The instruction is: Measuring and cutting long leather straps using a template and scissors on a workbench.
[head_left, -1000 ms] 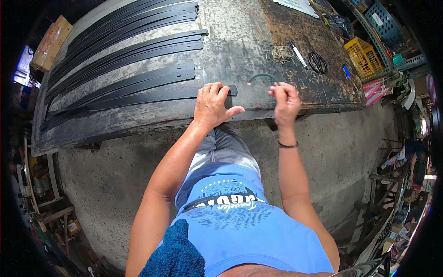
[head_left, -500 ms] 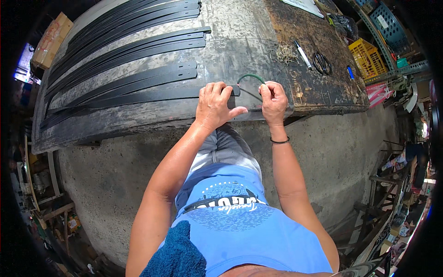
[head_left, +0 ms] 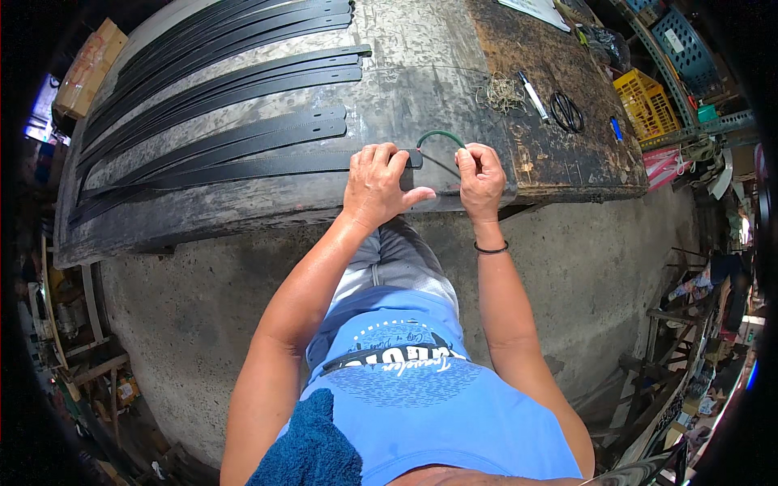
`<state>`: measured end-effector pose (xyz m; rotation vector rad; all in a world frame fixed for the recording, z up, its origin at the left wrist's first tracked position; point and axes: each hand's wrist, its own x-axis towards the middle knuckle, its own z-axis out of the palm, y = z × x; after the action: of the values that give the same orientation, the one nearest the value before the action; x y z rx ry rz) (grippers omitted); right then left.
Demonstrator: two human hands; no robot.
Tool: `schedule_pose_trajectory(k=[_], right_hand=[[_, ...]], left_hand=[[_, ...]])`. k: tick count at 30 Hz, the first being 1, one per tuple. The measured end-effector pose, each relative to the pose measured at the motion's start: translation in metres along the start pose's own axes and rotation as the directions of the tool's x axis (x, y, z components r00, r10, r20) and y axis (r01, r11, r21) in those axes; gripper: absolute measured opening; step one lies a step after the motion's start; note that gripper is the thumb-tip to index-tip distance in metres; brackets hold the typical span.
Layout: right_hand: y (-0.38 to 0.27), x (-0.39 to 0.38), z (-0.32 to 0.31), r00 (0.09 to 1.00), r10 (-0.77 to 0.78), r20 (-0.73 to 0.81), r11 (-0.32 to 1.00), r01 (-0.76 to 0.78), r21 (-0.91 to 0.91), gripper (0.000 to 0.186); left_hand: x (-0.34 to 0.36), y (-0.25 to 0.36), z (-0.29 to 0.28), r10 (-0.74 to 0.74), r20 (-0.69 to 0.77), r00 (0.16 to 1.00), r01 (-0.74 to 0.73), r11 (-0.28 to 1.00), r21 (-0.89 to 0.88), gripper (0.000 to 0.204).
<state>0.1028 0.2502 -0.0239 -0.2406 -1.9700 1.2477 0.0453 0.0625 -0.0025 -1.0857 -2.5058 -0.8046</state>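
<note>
My left hand (head_left: 376, 188) lies over the end of a long black strap (head_left: 267, 168) near the table's front edge. Its fingers press down on the strap, and its thumb stretches out to the right. The strap's dark tip (head_left: 415, 160) pokes out past the fingers. My right hand (head_left: 482, 180) is closed in a pinch on a thin green curved cord (head_left: 439, 134). The cord arches up and over to the strap's tip, where a small reddish spot shows. Whether the cord is fixed to the strap, I cannot tell.
Several more black straps (head_left: 243, 85) with slotted ends lie in groups to the left. On the table's brown right part are tangled string (head_left: 501, 93), a white marker (head_left: 532, 95), black scissors (head_left: 566, 111) and a blue pen cap (head_left: 615, 127). Beyond stands a yellow crate (head_left: 646, 104).
</note>
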Motion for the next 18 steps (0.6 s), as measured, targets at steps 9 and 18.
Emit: schedule_pose_trajectory(k=[9,18], right_hand=[[0.0008,-0.0008,0.0,1.0,0.025,0.005,1.0,-0.025,0.01,0.009],[-0.0003,-0.001,-0.0005,1.0,0.022,0.003,1.0,-0.022,-0.002,0.009]], left_hand=[[0.0,-0.0003,0.0002,0.001,-0.002,1.0,-0.001,1.0,-0.002,0.068],[0.0,-0.0005,0.001,0.001,-0.006,1.0,-0.001,1.0,0.001,0.068]])
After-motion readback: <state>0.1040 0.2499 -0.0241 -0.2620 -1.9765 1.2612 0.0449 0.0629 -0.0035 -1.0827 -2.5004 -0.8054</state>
